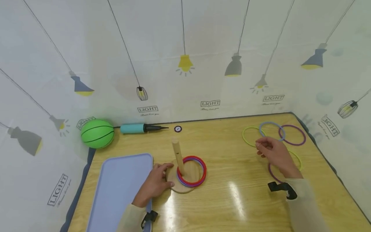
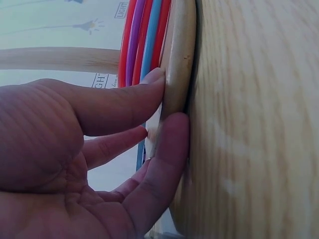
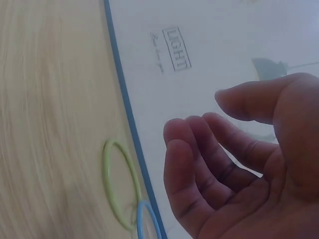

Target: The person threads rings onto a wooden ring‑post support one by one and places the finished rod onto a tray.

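My left hand (image 1: 155, 181) grips the left rim of a round wooden ring-toss base (image 1: 171, 175), thumb and fingers curled at its edge. From the base rises a wooden peg (image 1: 177, 154). Around the peg lies a stack of rings (image 1: 204, 172); red, purple and blue ones (image 2: 150, 37) show in the left wrist view. At the right, my right hand (image 1: 275, 154) hovers over loose rings, fingers loosely bent and holding nothing. Near it lie a yellow-green ring (image 1: 243, 137), a blue ring (image 1: 272, 122) and a purple ring (image 1: 304, 137). Another yellow-green ring (image 1: 300, 162) and a purple ring (image 1: 271, 173) are partly hidden beneath it.
A pale blue tray (image 1: 99, 180) lies left of the base, partly under my left forearm. Along the back stand a green ball (image 1: 97, 133), a teal hand pump (image 1: 132, 128) and a small round disc (image 1: 178, 129). A printed cloth wall (image 1: 211, 80) borders the wooden table (image 1: 220, 206).
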The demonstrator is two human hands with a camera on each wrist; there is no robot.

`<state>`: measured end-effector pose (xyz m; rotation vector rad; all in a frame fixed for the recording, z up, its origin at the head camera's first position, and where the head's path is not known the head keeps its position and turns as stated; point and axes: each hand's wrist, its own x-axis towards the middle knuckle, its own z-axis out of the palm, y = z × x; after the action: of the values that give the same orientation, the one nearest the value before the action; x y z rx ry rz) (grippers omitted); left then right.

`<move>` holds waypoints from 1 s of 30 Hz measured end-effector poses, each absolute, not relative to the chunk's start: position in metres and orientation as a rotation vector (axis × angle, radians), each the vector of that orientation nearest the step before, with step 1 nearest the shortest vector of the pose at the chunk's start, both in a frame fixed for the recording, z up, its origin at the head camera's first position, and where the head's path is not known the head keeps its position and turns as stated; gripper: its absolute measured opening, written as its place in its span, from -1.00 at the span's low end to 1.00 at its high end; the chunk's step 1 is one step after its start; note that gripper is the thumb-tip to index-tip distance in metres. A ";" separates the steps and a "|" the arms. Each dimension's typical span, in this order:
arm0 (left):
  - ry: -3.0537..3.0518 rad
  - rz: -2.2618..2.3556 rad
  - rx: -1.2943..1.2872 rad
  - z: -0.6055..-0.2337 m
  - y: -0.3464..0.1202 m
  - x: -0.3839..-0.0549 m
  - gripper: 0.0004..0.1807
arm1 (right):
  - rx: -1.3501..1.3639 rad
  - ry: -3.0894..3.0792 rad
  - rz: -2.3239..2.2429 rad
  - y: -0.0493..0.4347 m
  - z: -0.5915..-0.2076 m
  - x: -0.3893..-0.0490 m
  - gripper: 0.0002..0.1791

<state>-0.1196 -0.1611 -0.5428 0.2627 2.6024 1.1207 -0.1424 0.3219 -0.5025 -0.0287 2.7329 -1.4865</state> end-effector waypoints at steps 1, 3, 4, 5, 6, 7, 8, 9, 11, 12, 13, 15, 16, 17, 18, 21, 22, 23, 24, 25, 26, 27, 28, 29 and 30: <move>2.602 1.122 0.262 -0.543 -0.161 -0.120 -0.24 | -0.032 2.747 -1.484 0.327 -0.504 -0.142 -0.57; 2.597 1.132 0.265 -0.543 -0.161 -0.120 -0.24 | -0.046 2.786 -1.473 0.337 -0.507 -0.142 -0.59; 2.592 1.138 0.264 -0.543 -0.160 -0.120 -0.24 | -0.054 2.815 -1.457 0.342 -0.508 -0.142 -0.60; 2.587 1.143 0.259 -0.543 -0.160 -0.120 -0.24 | -0.064 2.848 -1.439 0.347 -0.509 -0.143 -0.61; 2.588 1.142 0.258 -0.543 -0.160 -0.120 -0.24 | -0.073 2.881 -1.420 0.351 -0.511 -0.144 -0.62; 2.588 1.143 0.253 -0.543 -0.160 -0.120 -0.24 | -0.078 2.903 -1.403 0.356 -0.513 -0.145 -0.62; 2.589 1.144 0.247 -0.543 -0.160 -0.120 -0.24 | -0.083 2.935 -1.372 0.360 -0.515 -0.146 -0.62; 2.590 1.144 0.242 -0.542 -0.160 -0.119 -0.24 | -0.083 2.964 -1.342 0.364 -0.517 -0.148 -0.62; 2.595 1.138 0.233 -0.542 -0.161 -0.119 -0.25 | -0.074 3.005 -1.288 0.373 -0.522 -0.151 -0.63; 2.598 1.137 0.232 -0.542 -0.161 -0.119 -0.25 | -0.062 3.023 -1.264 0.377 -0.525 -0.153 -0.63; 2.600 1.138 0.231 -0.542 -0.161 -0.119 -0.25 | -0.048 3.039 -1.239 0.381 -0.528 -0.154 -0.63; 2.601 1.139 0.233 -0.542 -0.162 -0.118 -0.25 | -0.025 3.074 -1.192 0.389 -0.533 -0.155 -0.64; 2.601 1.140 0.234 -0.542 -0.162 -0.119 -0.25 | -0.017 3.087 -1.174 0.392 -0.536 -0.156 -0.64; 2.602 1.140 0.235 -0.542 -0.162 -0.119 -0.25 | -0.008 3.097 -1.161 0.396 -0.538 -0.157 -0.64; 2.602 1.140 0.238 -0.542 -0.161 -0.119 -0.25 | 0.006 3.097 -1.156 0.398 -0.539 -0.157 -0.63; 2.603 1.139 0.236 -0.542 -0.161 -0.119 -0.25 | 0.040 3.078 -1.136 0.405 -0.543 -0.156 -0.61; 2.603 1.140 0.235 -0.542 -0.161 -0.119 -0.25 | 0.052 3.068 -1.122 0.407 -0.543 -0.155 -0.60; 2.606 1.139 0.234 -0.541 -0.161 -0.119 -0.25 | 0.058 3.058 -1.103 0.408 -0.544 -0.154 -0.60; 2.607 1.138 0.234 -0.541 -0.161 -0.119 -0.25 | 0.061 3.050 -1.072 0.410 -0.544 -0.153 -0.61; 2.607 1.140 0.232 -0.541 -0.161 -0.119 -0.25 | 0.057 3.043 -1.040 0.411 -0.545 -0.152 -0.61; 2.608 1.140 0.232 -0.540 -0.162 -0.119 -0.25 | 0.049 3.036 -1.012 0.412 -0.545 -0.152 -0.61; 2.609 1.140 0.233 -0.540 -0.162 -0.119 -0.24 | 0.035 3.034 -0.978 0.413 -0.546 -0.151 -0.61; 2.611 1.135 0.234 -0.541 -0.162 -0.119 -0.24 | 0.024 3.028 -0.948 0.414 -0.546 -0.151 -0.60; 2.614 1.132 0.239 -0.541 -0.162 -0.118 -0.24 | 0.004 3.022 -0.924 0.415 -0.546 -0.151 -0.60; 2.614 1.130 0.242 -0.541 -0.162 -0.118 -0.24 | -0.011 3.020 -0.900 0.416 -0.547 -0.152 -0.60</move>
<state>-0.1185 -0.1619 -0.5413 0.2424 2.6141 1.1299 -0.1519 0.4158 -0.5466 -0.0109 3.0201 -0.8999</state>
